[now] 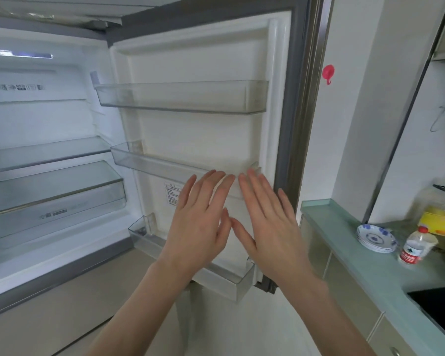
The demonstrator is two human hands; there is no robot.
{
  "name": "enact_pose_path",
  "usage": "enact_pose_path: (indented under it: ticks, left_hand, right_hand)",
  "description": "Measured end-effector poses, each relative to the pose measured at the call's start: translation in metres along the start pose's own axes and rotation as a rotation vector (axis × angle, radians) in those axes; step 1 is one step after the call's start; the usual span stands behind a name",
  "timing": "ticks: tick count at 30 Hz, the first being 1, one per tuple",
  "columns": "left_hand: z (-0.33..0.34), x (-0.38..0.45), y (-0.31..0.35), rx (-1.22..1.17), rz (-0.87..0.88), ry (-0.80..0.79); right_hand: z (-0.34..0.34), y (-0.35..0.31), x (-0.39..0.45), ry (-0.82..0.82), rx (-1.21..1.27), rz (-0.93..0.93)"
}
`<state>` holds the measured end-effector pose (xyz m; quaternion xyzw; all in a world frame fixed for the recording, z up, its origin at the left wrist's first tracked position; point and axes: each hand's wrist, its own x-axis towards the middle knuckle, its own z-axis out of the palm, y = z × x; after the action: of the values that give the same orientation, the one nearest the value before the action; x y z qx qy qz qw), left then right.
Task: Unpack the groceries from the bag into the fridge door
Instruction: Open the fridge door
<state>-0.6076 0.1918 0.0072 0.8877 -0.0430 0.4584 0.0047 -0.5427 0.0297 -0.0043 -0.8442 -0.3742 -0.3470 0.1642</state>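
1. I see the fridge door (203,60) swung open ahead of me, with three clear door bins – top bin (183,97), middle bin (152,163) and bottom bin (149,240).
2. My left hand (198,222) is raised flat in front of the door, fingers (213,183) straight and spread, holding nothing.
3. My right hand (270,222) sits just beside it, fingers straight too – thumbs nearly touching.
4. To the right, the surface (370,268) carries stacked plates (376,238), a small bottle (416,249) and an oil jug (439,209).
5. I can't see the grocery bag.
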Motion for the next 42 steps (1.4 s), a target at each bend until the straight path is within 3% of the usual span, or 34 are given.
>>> enact_pose_path:
  ticks: [5, 10, 25, 42]
  left_hand:
    - [0.019, 0.008, -0.026, 0.079, -0.109, -0.044]
    - [0.042, 0.023, -0.066, 0.078, -0.154, -0.14]
    - [0.099, 0.08, -0.109, 0.036, -0.063, -0.102]
    - [0.094, 0.06, -0.108, -0.133, 0.023, -0.088]
  right_hand:
    - [0.019, 0.024, 0.011, 0.005, 0.046, 0.088]
    - [0.028, 0.041, 0.028, 0.026, -0.065, 0.198]
    - [0.052, 0.09, 0.101, -0.04, -0.269, 0.427]
    - [0.042, 0.048, 0.056, 0.013, -0.302, 0.47]
